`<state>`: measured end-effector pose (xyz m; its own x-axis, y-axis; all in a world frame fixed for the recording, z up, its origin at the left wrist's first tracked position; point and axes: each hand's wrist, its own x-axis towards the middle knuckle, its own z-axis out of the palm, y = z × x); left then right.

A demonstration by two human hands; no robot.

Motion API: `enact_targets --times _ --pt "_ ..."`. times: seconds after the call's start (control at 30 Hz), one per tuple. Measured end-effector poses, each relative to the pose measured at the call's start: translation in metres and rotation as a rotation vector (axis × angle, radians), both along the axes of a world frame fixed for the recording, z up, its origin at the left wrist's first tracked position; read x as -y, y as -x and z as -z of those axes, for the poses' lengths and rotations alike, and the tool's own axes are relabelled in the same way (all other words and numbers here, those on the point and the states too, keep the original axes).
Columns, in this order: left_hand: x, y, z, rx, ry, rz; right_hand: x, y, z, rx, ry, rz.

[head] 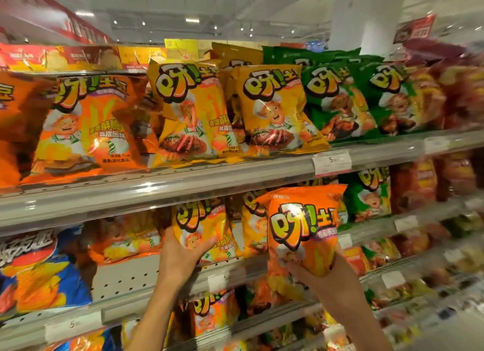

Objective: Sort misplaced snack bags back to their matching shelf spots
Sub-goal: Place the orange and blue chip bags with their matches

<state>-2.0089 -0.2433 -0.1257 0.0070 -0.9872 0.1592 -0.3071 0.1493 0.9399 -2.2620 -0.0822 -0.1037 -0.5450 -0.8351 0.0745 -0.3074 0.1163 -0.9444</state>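
The right hand (332, 277) grips an orange snack bag (303, 227) from below, fingers curled round its bottom edge, and holds it upright in front of the middle shelf (146, 277), off the shelf board. Just to its left, the left hand (180, 259) cups a yellow snack bag (201, 227) that stands on that middle shelf, thumb across the bag's lower front and fingers behind its left edge. The two bags are near each other but apart, with another yellow bag between and behind them.

On the upper shelf (183, 177), orange bags (86, 125) stand at the left, yellow bags (272, 109) in the middle and green bags (340, 99) to the right. On the middle shelf, a green bag (369, 193) stands right of the held orange one, and a blue bag (39, 269) sits far left. A white price tag (332, 162) hangs on the upper shelf's rail.

Both forearms reach upward from the bottom of the view, the left one angled rightward, the right one angled leftward.
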Motion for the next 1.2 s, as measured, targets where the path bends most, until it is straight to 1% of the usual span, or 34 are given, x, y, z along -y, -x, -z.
enact_targets --times 0.13,0.2,0.23,0.3,0.4,0.47,0.57,0.63,0.7,0.8,0.97,1.03,1.13,1.2 --pt "0.007 -0.002 0.0 0.129 -0.071 0.118 -0.005 0.004 0.001 -0.009 0.023 -0.018" --pt "0.009 -0.002 0.002 0.158 -0.117 0.141 -0.008 0.002 0.002 -0.001 0.03 -0.019" --pt "0.01 -0.003 0.002 0.201 -0.125 0.133 -0.009 0.0 0.003 0.002 0.035 -0.014" --pt "0.009 -0.007 0.0 0.31 -0.105 0.13 -0.009 -0.007 0.004 -0.008 0.046 -0.012" --pt "-0.003 -0.017 -0.003 0.377 -0.024 0.139 -0.008 -0.026 0.003 -0.021 0.069 -0.036" --pt "-0.015 -0.03 0.0 0.418 0.052 0.07 -0.006 -0.043 0.003 -0.026 0.082 -0.067" --pt "-0.035 -0.059 0.009 0.52 0.236 -0.036 -0.002 -0.076 0.006 -0.01 0.113 -0.116" --pt "-0.048 -0.084 0.014 0.515 0.348 -0.076 0.001 -0.1 0.01 -0.003 0.11 -0.143" --pt "-0.059 -0.112 0.018 0.525 0.413 -0.135 0.008 -0.125 0.014 0.004 0.082 -0.182" --pt "-0.073 -0.153 0.024 0.574 0.429 -0.215 0.021 -0.163 0.015 -0.005 0.079 -0.241" --pt "-0.082 -0.212 0.039 0.81 0.479 -0.36 0.047 -0.225 0.011 -0.075 0.125 -0.355" --pt "-0.081 -0.225 0.044 0.831 0.478 -0.373 0.061 -0.241 0.01 -0.104 0.158 -0.379" --pt "-0.08 -0.233 0.047 0.869 0.493 -0.364 0.083 -0.257 0.013 -0.151 0.23 -0.334" --pt "-0.078 -0.234 0.047 0.876 0.501 -0.36 0.102 -0.264 0.013 -0.143 0.246 -0.319"
